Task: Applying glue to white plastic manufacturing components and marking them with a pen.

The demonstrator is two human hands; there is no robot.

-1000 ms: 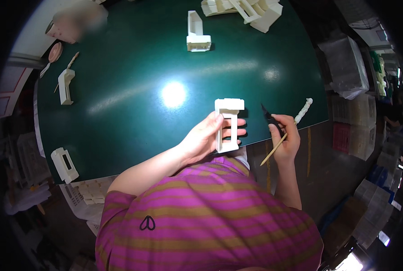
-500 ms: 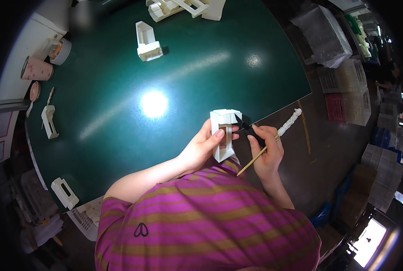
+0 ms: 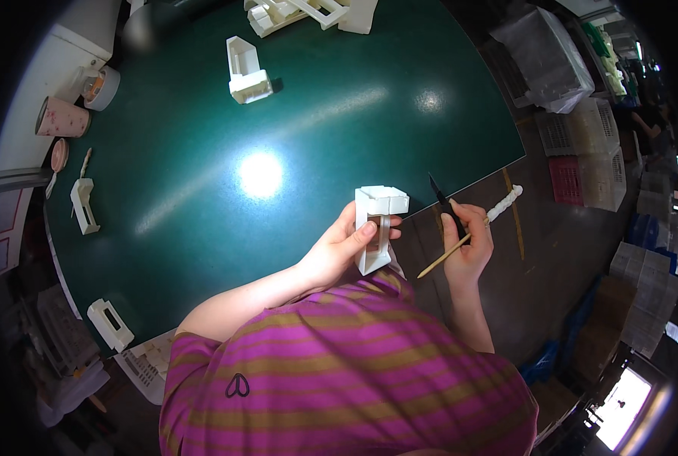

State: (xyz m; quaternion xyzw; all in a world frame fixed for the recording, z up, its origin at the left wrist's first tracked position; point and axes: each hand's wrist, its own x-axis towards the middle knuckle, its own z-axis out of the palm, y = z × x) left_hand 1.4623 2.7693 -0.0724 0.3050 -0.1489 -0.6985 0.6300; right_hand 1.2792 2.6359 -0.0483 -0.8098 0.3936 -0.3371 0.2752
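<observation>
My left hand (image 3: 333, 251) grips a white plastic housing (image 3: 382, 201), an upright hollow piece with a boxy top and an opening in its side. The thumb presses on its front face. To the right, apart from the housing, my right hand (image 3: 469, 251) is closed round a slim black knife (image 3: 444, 202), its pointed tip directed up and left. The same hand also holds a thin wooden stick (image 3: 439, 262), which slants across the fingers. Lumpy white material (image 3: 506, 203) wraps the stick's upper end.
The green table (image 3: 202, 197) carries a similar white piece (image 3: 248, 72) at the back and a pile of white parts (image 3: 316, 15) beyond. Two more white pieces (image 3: 86, 207) lie along the left edge, near a pink cup (image 3: 63, 116). Plastic crates (image 3: 582, 167) stand at right.
My right hand has moved right, drawing the knife tip away from the top of the housing; the stick went with it. My left hand and the housing have stayed nearly in place.
</observation>
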